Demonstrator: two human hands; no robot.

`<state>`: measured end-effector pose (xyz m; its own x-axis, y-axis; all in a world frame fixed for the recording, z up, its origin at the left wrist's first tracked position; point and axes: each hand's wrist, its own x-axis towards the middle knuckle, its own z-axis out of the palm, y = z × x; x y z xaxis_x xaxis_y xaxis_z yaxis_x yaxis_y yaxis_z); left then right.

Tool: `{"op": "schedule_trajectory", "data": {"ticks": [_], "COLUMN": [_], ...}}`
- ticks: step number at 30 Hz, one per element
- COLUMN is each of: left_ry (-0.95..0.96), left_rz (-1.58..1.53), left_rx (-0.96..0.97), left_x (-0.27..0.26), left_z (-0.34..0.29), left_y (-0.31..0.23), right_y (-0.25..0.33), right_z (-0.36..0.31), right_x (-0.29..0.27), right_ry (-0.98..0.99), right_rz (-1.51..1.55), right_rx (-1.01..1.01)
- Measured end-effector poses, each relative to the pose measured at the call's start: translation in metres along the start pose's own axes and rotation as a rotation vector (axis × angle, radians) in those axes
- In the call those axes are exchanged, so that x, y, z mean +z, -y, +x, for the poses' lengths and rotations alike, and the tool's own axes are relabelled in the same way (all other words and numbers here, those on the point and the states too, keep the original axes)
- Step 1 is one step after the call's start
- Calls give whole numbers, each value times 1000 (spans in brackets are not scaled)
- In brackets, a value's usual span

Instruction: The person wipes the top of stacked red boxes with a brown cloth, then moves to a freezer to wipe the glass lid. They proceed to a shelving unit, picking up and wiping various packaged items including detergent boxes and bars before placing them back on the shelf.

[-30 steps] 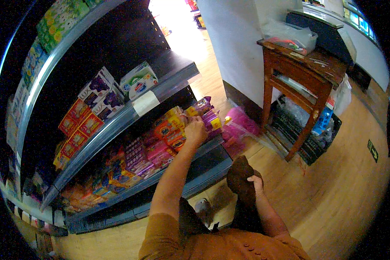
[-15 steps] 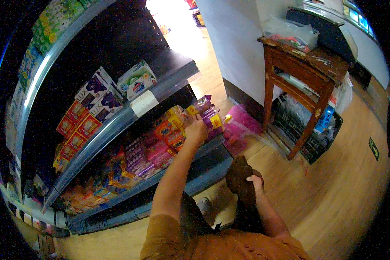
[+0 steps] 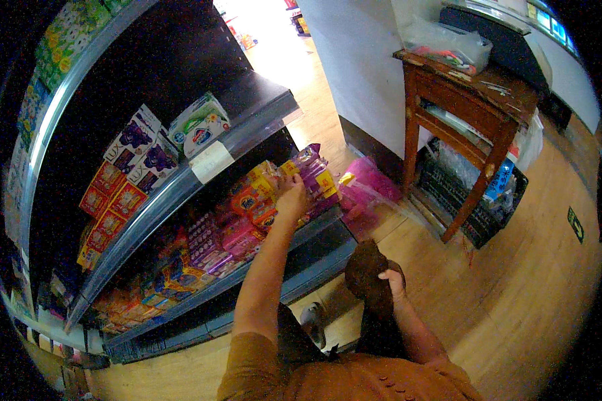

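My left hand [image 3: 291, 196] reaches onto the lower shelf, its fingers stretched out against wrapped soap-like packs. An orange and yellow pack [image 3: 246, 202] lies just left of it, and a purple pack [image 3: 319, 175] with a yellow patch lies to its right at the shelf's end. The fingertips touch the packs, partly hidden among them. Lower and to the right, my right hand [image 3: 396, 279] is closed round a dark brown cloth [image 3: 368, 273], which hangs in front of my leg. The thumb lies on top of the cloth.
Boxed soap packs [image 3: 138, 148] stand on the shelf above. Beyond the shelf end lies a pink plastic bundle [image 3: 368, 190] on the floor. A wooden table [image 3: 458, 110] to the right bears a plastic bag, with a black crate [image 3: 471, 224] beneath it.
My left hand has shifted slightly left along the packs, and its fingers look more spread. The view has turned a little. My right hand keeps the cloth in the same place.
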<state>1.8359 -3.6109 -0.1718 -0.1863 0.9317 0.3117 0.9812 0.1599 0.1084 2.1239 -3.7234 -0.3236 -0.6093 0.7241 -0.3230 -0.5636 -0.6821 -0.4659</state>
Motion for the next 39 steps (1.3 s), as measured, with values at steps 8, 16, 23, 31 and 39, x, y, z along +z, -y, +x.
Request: {"op": "schedule_trajectory", "data": {"ticks": [8,16,23,31,39], "left_ry": [106,-4,246,157,66], "left_rz": [4,-37,-58,-233,51], "left_rx": [29,135,-8,-11,22], "left_x": [-17,-23,-36,-62,-36], "left_z": [3,-7,-6,13,77], "left_y": [4,0,-10,-21,3], "right_y": [4,6,-21,15,-13], "right_z": [-3,-4,16,-16,11], "right_x": [5,19,-29,36,-23], "right_ry": [129,64,-49,64,-106], "right_rz": [17,132,18,-28,-189], "right_rx": [-64,89,-14,9,28]}}
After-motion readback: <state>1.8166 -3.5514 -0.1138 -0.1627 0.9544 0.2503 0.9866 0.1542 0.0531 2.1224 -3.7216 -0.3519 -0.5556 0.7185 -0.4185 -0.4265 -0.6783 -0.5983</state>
